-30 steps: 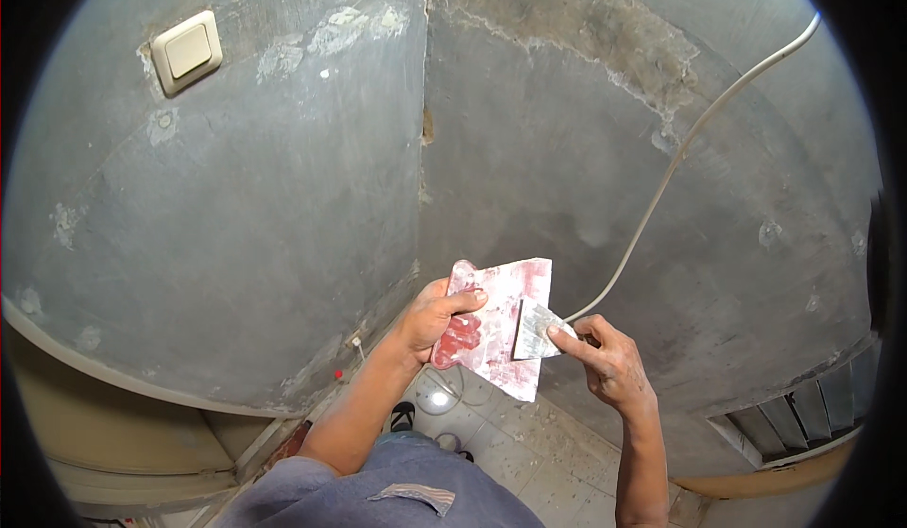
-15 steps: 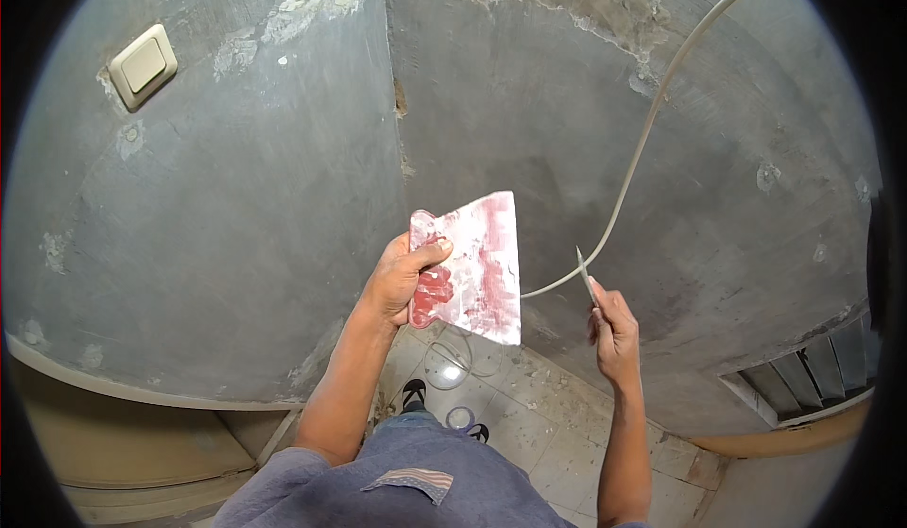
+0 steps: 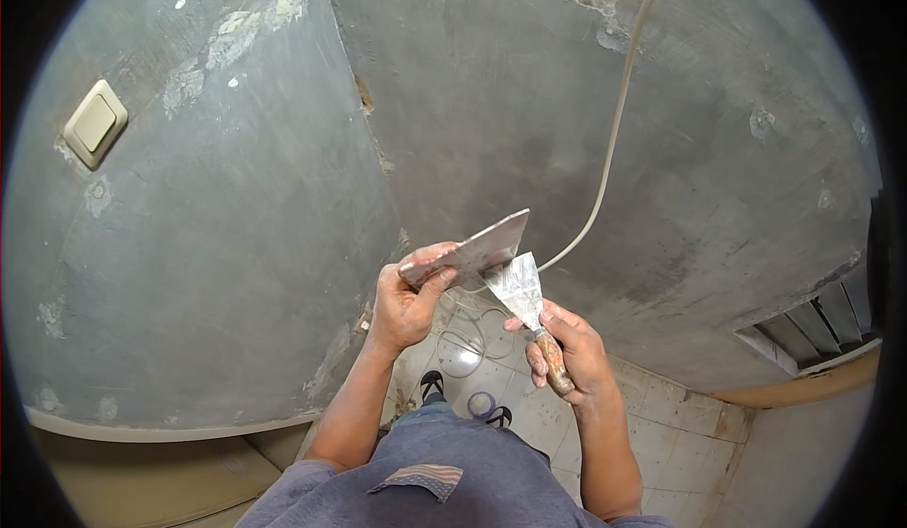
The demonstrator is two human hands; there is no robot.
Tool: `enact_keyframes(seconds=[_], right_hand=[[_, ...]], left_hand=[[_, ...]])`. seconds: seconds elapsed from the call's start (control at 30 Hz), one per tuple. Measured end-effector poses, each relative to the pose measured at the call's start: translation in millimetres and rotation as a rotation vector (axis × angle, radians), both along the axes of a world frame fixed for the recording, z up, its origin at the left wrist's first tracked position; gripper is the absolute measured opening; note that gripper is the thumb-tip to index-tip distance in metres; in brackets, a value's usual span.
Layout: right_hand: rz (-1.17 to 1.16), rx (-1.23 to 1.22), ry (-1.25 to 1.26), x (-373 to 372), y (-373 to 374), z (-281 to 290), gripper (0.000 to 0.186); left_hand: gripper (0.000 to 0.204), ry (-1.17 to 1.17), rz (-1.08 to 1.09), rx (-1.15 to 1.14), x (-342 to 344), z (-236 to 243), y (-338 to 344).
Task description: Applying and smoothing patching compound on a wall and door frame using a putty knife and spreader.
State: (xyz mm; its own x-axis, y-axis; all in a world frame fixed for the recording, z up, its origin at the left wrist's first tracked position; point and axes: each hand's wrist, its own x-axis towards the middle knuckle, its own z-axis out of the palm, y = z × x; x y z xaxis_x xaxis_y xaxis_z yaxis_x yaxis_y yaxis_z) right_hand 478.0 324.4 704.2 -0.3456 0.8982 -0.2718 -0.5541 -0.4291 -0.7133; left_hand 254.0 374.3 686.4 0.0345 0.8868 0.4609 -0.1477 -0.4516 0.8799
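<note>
In my left hand [image 3: 406, 306] is a flat plaster spreader [image 3: 477, 246], gripped at its back edge with the thumb near side. It is tilted so that I see it almost edge-on. My right hand [image 3: 574, 353] is closed round the worn wooden handle of a putty knife [image 3: 517, 287]. The knife's flared metal blade is smeared with white and points up and left. Its top edge lies close by the spreader's near side; whether the two touch I cannot tell.
Grey patched walls [image 3: 255, 235] meet at a corner ahead. A light switch [image 3: 95, 124] sits on the left wall. A pale cable [image 3: 614, 141] hangs down the right one. Lower right is a louvred vent [image 3: 817, 330]. A roll of tape [image 3: 481, 403] lies on the tiled floor [image 3: 652, 415] by my feet.
The spreader has turned from face-on to nearly edge-on. My right hand has come left and turned, bringing the putty knife's blade beside the spreader. The view has shifted slightly to the right.
</note>
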Motion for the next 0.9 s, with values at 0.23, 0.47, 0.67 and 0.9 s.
enact_keyframes(seconds=[0.23, 0.47, 0.67, 0.9], right_hand=[[0.044, -0.086, 0.111, -8, 5, 6, 0.033], [0.115, -0.101, 0.176, -27, 19, 1, 0.028], [0.165, 0.083, 0.220, -36, 45, 27, 0.030], [0.075, 0.344, -0.110, -61, 102, 76, 0.031]], left_hand=[[0.035, 0.317, -0.087, 0.259, -23, -13, 9], [0.037, 0.395, -0.025, 0.329, -56, -26, 18], [0.032, 0.460, 0.094, 0.154, -88, -64, 24], [0.026, 0.302, 0.318, -0.308, -114, -113, 10]])
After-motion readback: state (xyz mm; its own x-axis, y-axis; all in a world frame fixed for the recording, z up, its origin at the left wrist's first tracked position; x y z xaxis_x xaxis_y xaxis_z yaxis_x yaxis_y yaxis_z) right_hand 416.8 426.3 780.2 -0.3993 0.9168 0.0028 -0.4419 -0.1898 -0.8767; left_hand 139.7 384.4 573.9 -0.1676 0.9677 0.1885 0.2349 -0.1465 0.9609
